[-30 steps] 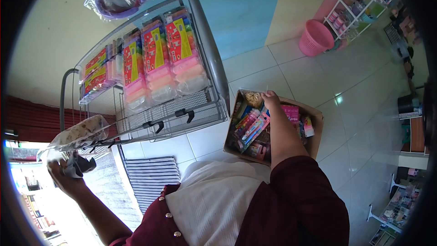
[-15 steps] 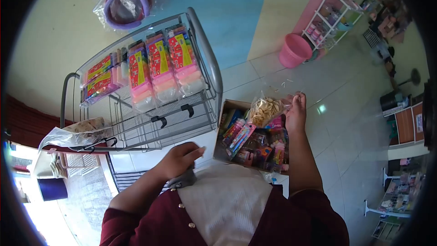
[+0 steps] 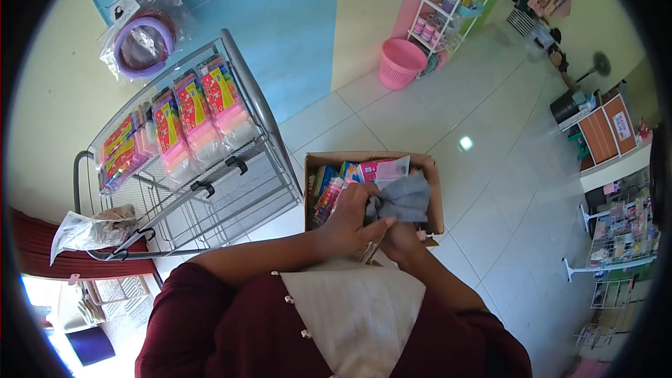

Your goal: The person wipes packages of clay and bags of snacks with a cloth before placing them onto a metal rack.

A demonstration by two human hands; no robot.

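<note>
My left hand (image 3: 344, 222) reaches over the cardboard box (image 3: 437, 199), its fingers closed on a crumpled grey cloth (image 3: 406, 199). My right hand (image 3: 399, 239) is close beside it, under the cloth, with its fingers mostly hidden. Below the two hands a small tan edge (image 3: 371, 250) shows against my clothing. Inside the box are packaged goods, among them a pink bottle-like item (image 3: 327, 199) and a pink-and-white card packet (image 3: 381, 169). The hands and cloth cover much of the contents.
A grey wire rack (image 3: 262, 108) on the left carries several packs of coloured clay-like sticks (image 3: 189, 108). A plastic bag (image 3: 94, 229) sits on its near end. Farther off are a pink basket (image 3: 402, 64) and a white shelf (image 3: 448, 10) on the tiled floor.
My left hand has brought the grey cloth from my waist to over the box. My right hand has come in from the box's right side; the bag of cream-coloured pieces is no longer visible.
</note>
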